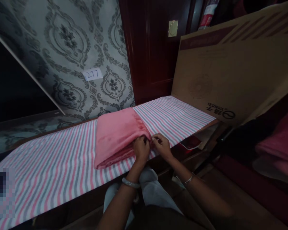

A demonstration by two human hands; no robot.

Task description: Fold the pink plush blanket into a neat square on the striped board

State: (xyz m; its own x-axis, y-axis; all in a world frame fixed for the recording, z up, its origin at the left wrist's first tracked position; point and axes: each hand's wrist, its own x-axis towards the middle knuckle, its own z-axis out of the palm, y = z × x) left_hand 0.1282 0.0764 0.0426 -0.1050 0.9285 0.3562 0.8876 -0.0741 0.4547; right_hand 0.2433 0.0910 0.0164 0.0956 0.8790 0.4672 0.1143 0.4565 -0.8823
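A folded pink plush blanket (120,127) lies on a striped cloth (69,159) spread over a long low table. Its near edge gapes a little, showing darker inner layers. My left hand (142,147) is closed on the blanket's near right corner, its fingers partly tucked under the lifted edge. Beside it, my right hand (161,145) pinches the same corner between thumb and finger. The fingertips of both hands almost meet there. Some of the left fingers are hidden by the fabric.
A large cardboard box (206,73) stands at the right end of the table. Behind the table are a patterned wall with a paper label (92,74) and a dark red door (153,48). A dark screen (16,80) is at left; more pink fabric (280,143) lies at right.
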